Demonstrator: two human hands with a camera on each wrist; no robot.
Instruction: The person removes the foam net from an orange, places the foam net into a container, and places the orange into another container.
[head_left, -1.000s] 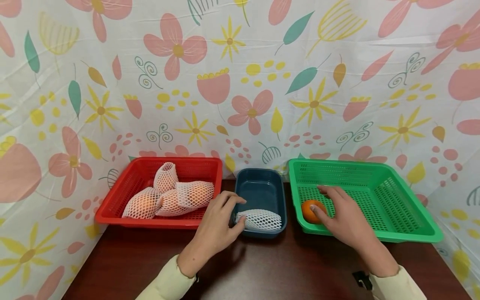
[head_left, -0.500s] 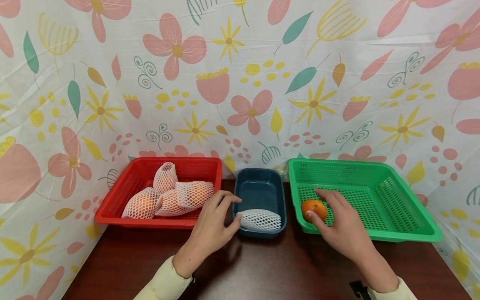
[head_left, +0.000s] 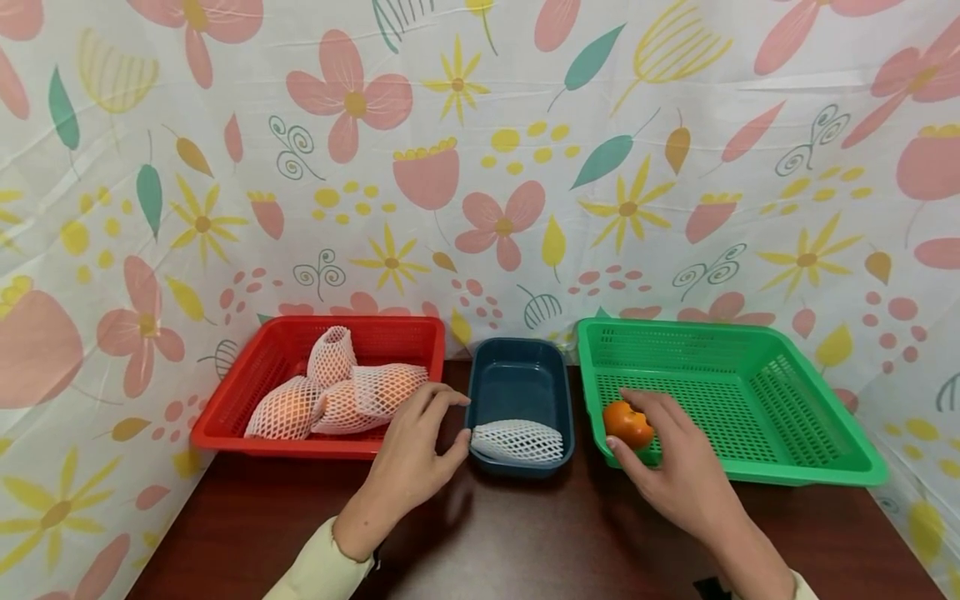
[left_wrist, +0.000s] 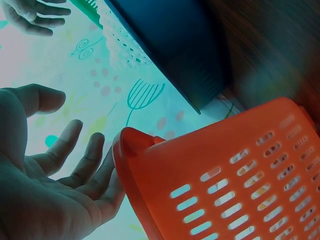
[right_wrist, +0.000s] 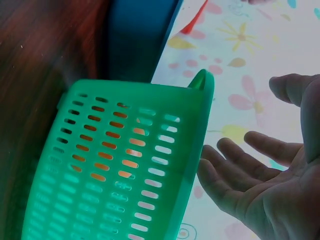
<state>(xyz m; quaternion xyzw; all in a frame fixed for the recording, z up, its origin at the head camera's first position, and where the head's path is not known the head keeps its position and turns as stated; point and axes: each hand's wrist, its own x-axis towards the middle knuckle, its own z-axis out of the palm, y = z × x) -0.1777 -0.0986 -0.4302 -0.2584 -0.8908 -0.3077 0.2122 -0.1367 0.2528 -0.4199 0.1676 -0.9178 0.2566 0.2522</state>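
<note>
My left hand (head_left: 412,450) hovers between the red basket (head_left: 262,443) and the dark blue tray (head_left: 517,387), thumb and fingers apart and nothing between them. Its thumb tip is right at the tray's left rim, close to a white foam net sleeve (head_left: 519,442) lying in the tray. In the left wrist view the fingers reach past the red basket's corner. My right hand (head_left: 678,458) is over the near left part of the green basket (head_left: 720,387). Its spread thumb and fingers frame an orange (head_left: 626,425) lying in that basket, and the right wrist view shows an empty palm (right_wrist: 275,200).
Several orange fruits in white foam nets (head_left: 285,408) lie in the red basket. All three containers stand side by side on a dark wooden table (head_left: 525,533), their backs near a flowered curtain (head_left: 487,167).
My left hand has drawn back left from the tray and the foam net sleeve. The right hand has shifted slightly left and down, and the orange has turned in its place.
</note>
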